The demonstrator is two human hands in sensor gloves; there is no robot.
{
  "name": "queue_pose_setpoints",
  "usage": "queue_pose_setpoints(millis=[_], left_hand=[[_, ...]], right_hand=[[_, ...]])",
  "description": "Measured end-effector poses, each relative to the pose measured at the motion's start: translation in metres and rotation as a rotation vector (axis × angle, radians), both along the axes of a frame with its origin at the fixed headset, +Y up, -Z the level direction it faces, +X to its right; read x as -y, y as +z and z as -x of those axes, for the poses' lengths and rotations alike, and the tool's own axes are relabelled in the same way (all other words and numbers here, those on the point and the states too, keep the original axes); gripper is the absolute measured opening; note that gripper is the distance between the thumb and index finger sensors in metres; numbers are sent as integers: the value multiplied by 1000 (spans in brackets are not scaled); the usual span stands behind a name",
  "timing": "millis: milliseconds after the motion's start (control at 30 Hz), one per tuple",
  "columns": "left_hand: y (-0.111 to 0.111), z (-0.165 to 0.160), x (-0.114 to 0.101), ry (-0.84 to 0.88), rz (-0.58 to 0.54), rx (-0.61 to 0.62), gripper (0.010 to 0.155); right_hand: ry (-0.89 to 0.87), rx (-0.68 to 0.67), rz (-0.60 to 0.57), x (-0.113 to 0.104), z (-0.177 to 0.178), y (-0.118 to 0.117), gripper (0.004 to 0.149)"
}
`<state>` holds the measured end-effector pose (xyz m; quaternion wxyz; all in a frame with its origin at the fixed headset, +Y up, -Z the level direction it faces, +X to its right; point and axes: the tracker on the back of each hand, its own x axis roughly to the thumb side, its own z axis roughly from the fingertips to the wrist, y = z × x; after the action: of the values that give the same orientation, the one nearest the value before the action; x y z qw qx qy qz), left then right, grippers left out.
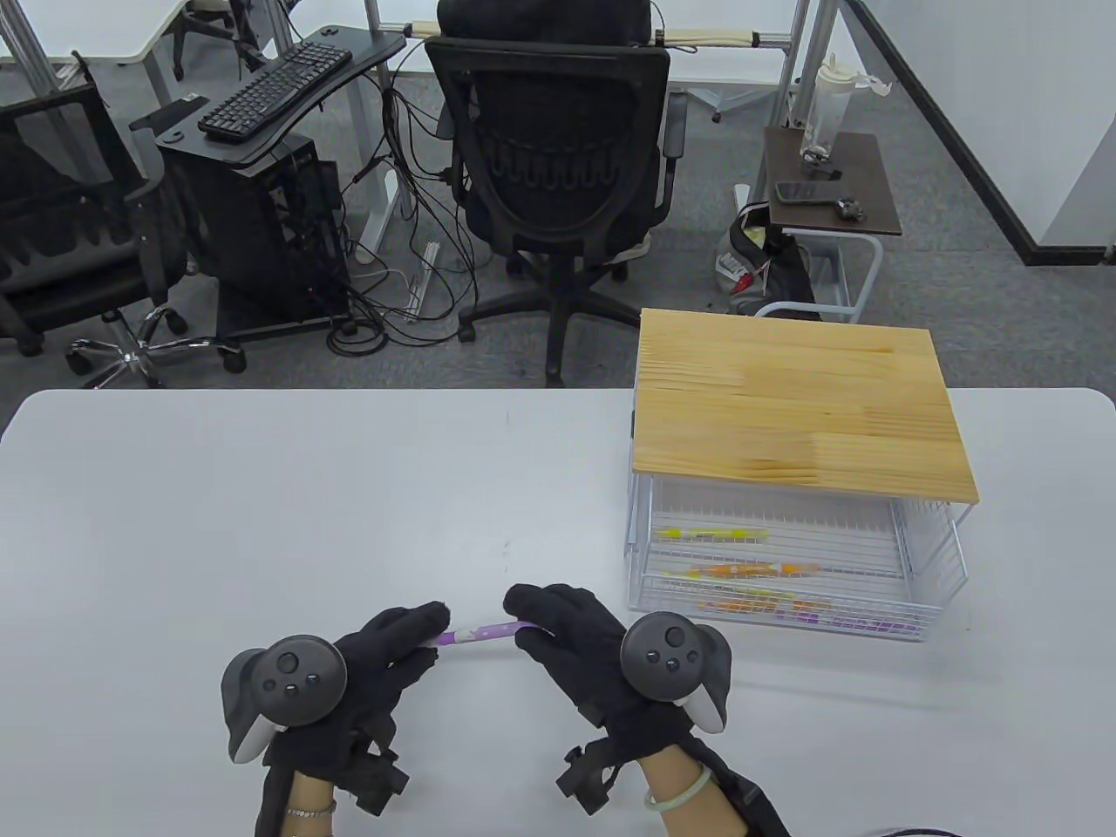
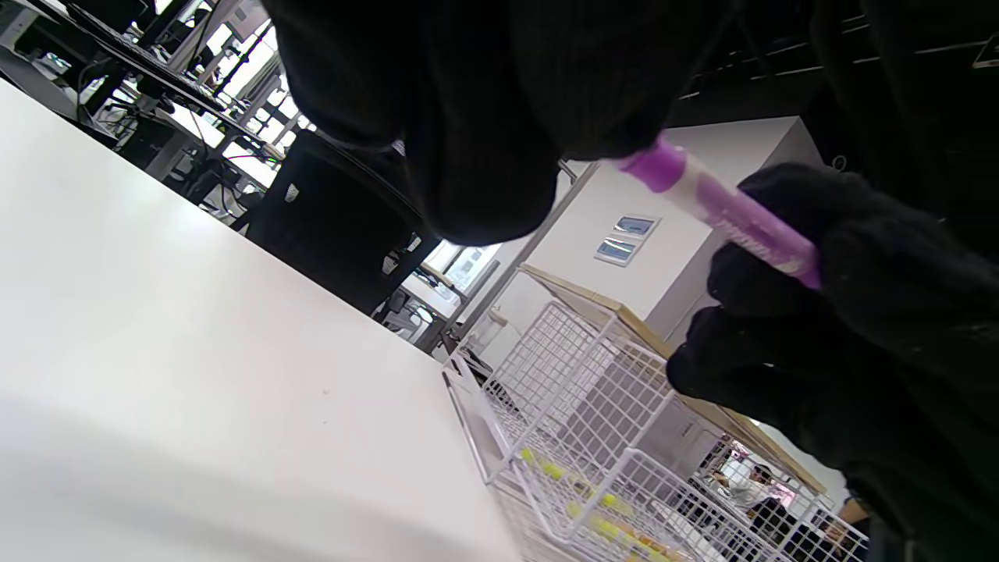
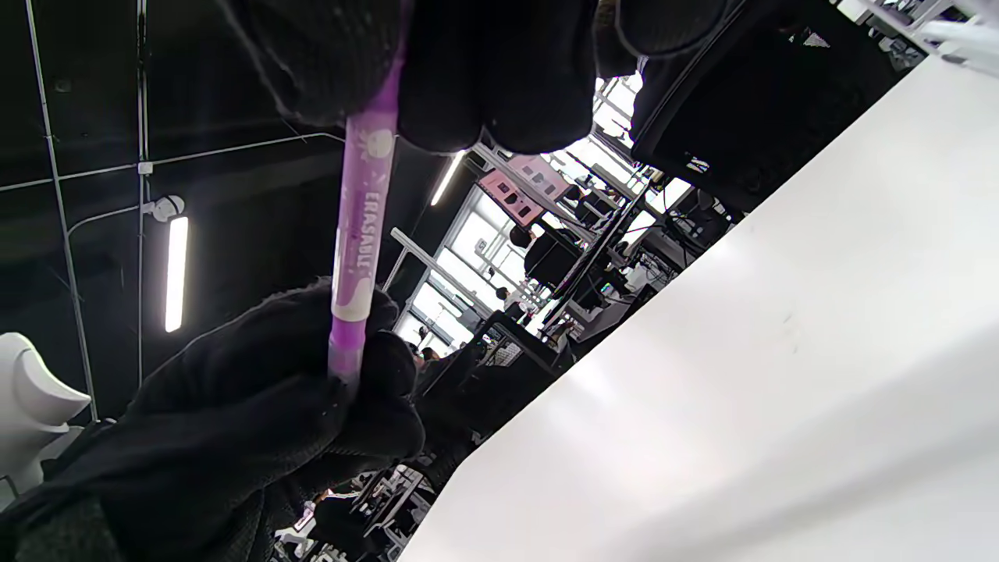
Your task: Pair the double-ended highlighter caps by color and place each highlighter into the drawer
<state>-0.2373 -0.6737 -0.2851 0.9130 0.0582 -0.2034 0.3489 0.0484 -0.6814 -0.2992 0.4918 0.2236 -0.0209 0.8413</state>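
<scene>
Purple highlighter (image 1: 480,631) is a slim plastic cylinder, held above the smooth white table (image 1: 261,506) between two hands in fuzzy black knit gloves. The left hand (image 1: 384,649) pinches one end with curled fingers and the right hand (image 1: 567,628) grips the other end the same way, each carrying a rounded grey tracker on its back. In the table view the pen's long axis runs nearly level from left to right, rising slightly toward the right hand and the drawer.

The drawer (image 1: 785,567) is a white wire basket pulled out beneath a pale wooden top (image 1: 798,401) with visible grain; it stands on the right of the table, apart from the hands. Yellow, orange and purple highlighters (image 1: 754,571) lie inside it, roughly parallel to its front.

Only the right wrist view shows the printed word ERASABLE on the barrel (image 3: 355,234) and the white band next to the darker purple cap. The left wrist view shows the translucent purple cap (image 2: 655,168) at the left fingers and the basket's grid up close.
</scene>
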Motion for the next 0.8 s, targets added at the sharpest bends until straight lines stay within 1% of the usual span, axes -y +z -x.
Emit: queue_pose_setpoints(millis=[200, 333, 400, 567, 633, 700, 733, 800], left_hand=[[5, -13, -6, -65, -49, 20, 48], [11, -22, -11, -139, -96, -29, 47], [15, -25, -15, -167, -122, -35, 47], [22, -31, -20, -210, -190, -68, 47], [22, -32, -19, -246, -199, -80, 47], [20, -33, -16, -263, -189, -83, 47], [18, -34, -14, -263, -180, -80, 47], [16, -35, -11, -252, -167, -72, 47]], right_hand=[[-13, -13, 15, -2, -9, -4, 41], [-27, -22, 57, 2, -12, -8, 40], [-56, -38, 84, 5, -12, -10, 40], [-72, -59, 99, 6, -15, -13, 41], [11, -65, 99, 4, -14, -13, 43], [162, -62, 87, 4, -12, -12, 46], [232, -32, 67, 5, -10, -12, 46], [298, 9, 54, 8, -7, -12, 45]])
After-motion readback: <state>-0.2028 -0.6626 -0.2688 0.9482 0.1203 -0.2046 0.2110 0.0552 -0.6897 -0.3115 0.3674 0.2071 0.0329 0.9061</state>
